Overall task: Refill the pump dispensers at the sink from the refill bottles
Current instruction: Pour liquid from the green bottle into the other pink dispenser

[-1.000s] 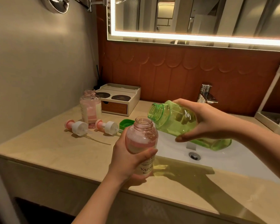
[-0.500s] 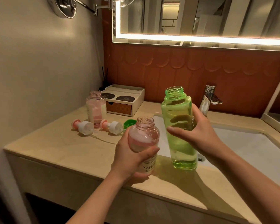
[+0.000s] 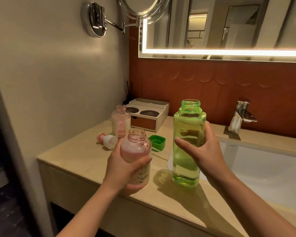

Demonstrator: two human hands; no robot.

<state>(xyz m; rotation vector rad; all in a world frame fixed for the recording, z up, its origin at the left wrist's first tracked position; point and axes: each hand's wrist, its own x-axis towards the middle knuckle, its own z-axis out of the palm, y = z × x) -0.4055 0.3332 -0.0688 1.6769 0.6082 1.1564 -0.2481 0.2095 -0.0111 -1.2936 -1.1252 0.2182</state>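
My left hand (image 3: 121, 168) grips an uncapped pink dispenser bottle (image 3: 136, 147), holding it upright above the counter's front edge. My right hand (image 3: 203, 151) grips a tall green refill bottle (image 3: 186, 151) that stands upright and uncapped on the counter by the sink's left rim. A second open pink dispenser bottle (image 3: 120, 122) stands further back. One pump head (image 3: 108, 141) lies on its side near it. The green cap (image 3: 157, 142) lies on the counter between the bottles.
A white box with a woven drawer (image 3: 149, 117) sits at the back against the red wall. The white sink basin (image 3: 263, 168) and chrome tap (image 3: 243, 115) are to the right. A wall stands close on the left, with a swing-arm mirror (image 3: 140, 7) above.
The green bottle went from tilted with its mouth near the pink bottle to upright, then stood on the counter. My left hand has kept the pink bottle in place.
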